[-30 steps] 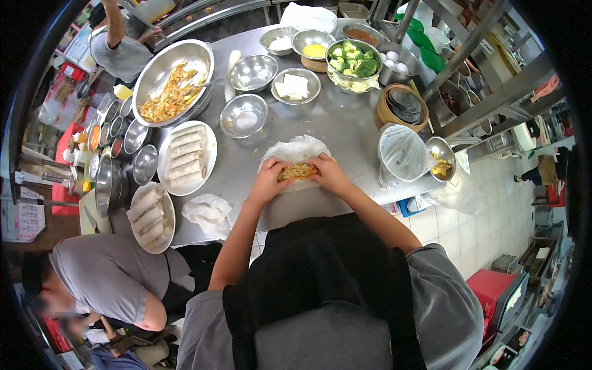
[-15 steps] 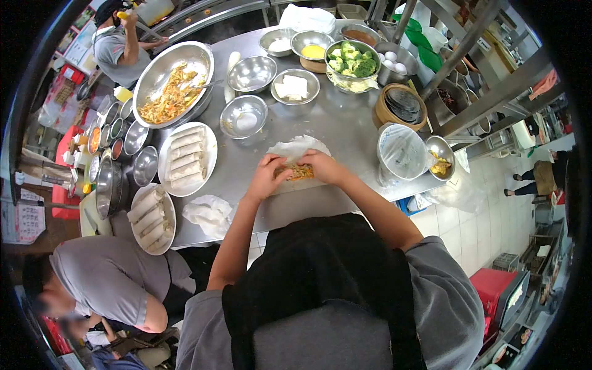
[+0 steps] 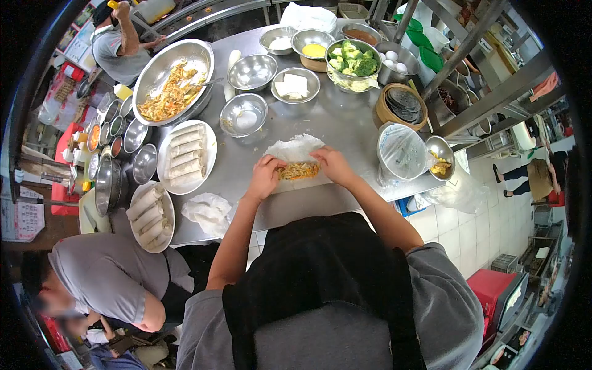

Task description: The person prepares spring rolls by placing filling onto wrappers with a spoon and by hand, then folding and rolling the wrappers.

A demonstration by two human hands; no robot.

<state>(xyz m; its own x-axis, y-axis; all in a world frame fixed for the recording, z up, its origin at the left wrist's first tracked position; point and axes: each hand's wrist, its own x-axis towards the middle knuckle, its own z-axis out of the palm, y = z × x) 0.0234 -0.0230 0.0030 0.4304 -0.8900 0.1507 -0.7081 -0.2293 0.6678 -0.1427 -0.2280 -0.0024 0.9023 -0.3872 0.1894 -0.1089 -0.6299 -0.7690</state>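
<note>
White wrapper (image 3: 295, 148) lies on the steel table (image 3: 345, 117), right in front of the person. Shredded filling (image 3: 299, 171) sits on it as a crosswise strip, low on the sheet; the far part lies open and a bit crumpled.

Left hand (image 3: 265, 177): fingers bent at the left end of the filling. Right hand (image 3: 333, 165): fingertips at the right end. Hands apart, filling between them. From here I can't tell if thumb and fingers meet in either grip, or if the wrapper is pinched.

Left side of table: big steel bowl (image 3: 200, 98) of mixed shredded filling, tilted-looking, utensil handle at its rim. Nearer, an oval plate (image 3: 211, 161) with pale rolls (image 3: 186, 154) in a row, then a second plate (image 3: 169, 239) with more rolls (image 3: 148, 213). Crumpled white sheet (image 3: 206, 213) just beside that one.

Beyond the wrapper: small bowl (image 3: 244, 115), bowl of white blocks (image 3: 293, 86), broccoli (image 3: 353, 60) in a bowl. Right: bamboo steamer (image 3: 383, 114) with dark discs, plastic-covered tub (image 3: 402, 151). Co-worker in grey (image 3: 111, 271) leans in at lower left.
</note>
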